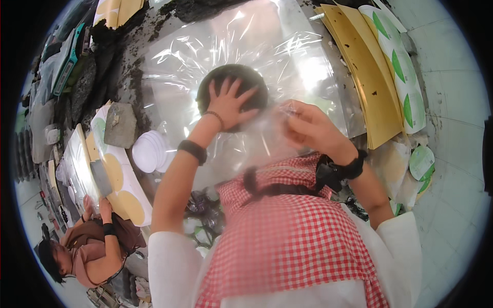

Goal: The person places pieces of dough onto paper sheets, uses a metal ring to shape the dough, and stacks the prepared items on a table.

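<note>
A dark round cake-shaped disc point(246, 77) lies inside a large clear plastic bag point(287, 56) spread over the work surface. My left hand point(228, 104) presses flat on top of the disc, fingers spread. My right hand point(308, 128) pinches the crinkled near edge of the plastic bag just to the right of the disc. Both wrists wear dark bands. A red-and-white checked apron covers my front.
Yellow card sheets point(367, 77) and white sheets with green ovals point(405, 72) lie stacked at right. A stack of white round discs point(149, 151) and a grey block point(120, 124) sit at left. Dark loose material point(128, 51) covers the far table. Another person point(92, 246) works at lower left.
</note>
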`<state>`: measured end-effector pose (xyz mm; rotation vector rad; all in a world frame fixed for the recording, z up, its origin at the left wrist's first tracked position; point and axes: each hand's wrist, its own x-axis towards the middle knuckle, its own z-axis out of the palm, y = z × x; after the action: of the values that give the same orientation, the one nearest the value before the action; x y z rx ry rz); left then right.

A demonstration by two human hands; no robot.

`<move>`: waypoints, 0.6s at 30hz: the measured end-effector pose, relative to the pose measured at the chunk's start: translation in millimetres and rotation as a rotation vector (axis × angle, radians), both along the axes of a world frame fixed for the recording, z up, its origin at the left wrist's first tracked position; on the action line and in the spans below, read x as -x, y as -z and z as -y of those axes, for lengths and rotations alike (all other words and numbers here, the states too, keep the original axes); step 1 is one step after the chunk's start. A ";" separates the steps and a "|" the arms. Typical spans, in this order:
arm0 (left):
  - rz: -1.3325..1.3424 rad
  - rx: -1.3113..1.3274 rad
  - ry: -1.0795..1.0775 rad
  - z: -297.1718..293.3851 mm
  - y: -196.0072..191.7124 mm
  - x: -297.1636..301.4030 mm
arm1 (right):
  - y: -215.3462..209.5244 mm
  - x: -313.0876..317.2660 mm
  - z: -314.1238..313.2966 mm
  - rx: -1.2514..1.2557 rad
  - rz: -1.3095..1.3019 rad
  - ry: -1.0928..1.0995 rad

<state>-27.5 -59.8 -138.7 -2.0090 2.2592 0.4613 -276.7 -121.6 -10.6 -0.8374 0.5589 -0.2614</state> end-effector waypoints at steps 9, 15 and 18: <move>-0.899 0.462 -0.319 -72.3 -100.6 37.2 | 122.5 -5.5 -14.6 1.837 0.084 -0.257; -0.553 -0.168 -0.235 -127.6 -59.8 82.6 | 122.9 -86.7 -28.5 1.960 -0.158 -0.189; -0.398 -0.009 -0.393 -151.5 -4.1 16.1 | 116.4 -88.8 -28.8 1.856 -0.177 -0.089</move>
<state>-43.5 91.7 -134.5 -2.5561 2.0257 0.9793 -188.0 -92.8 -127.0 -2.6859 0.3106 -0.6322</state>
